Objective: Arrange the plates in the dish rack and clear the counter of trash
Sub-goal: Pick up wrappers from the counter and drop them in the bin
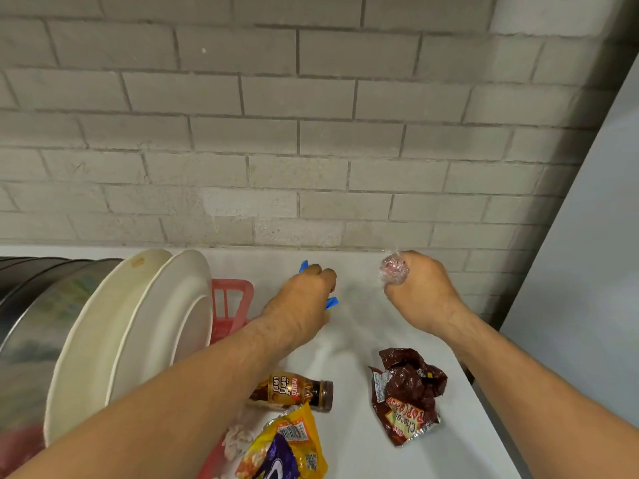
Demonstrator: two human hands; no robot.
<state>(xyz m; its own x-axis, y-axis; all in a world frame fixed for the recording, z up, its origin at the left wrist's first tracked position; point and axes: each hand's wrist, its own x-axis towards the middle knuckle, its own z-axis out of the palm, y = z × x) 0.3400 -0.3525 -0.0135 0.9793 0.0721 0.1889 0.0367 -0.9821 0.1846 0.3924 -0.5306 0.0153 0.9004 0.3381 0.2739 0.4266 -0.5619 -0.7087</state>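
i see the left hand (302, 300) curled round a blue scrap (332, 302), maybe plastic; right hand (423, 288) clutches crumpled clear wrap (394, 270).

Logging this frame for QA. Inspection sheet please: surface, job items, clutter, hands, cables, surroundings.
Surface: white counter, litter scattered on it.
Job's things: two white plates upright in red dish rack, metal dishes beside them; brown wrapper, yellow snack bag, bottle on its side.
Clutter: crumpled white tissue.
Hands: left hand grips blue scrap; right hand grips clear plastic wad.
Cables: nothing seen.
Surroundings: grey brick wall behind counter.
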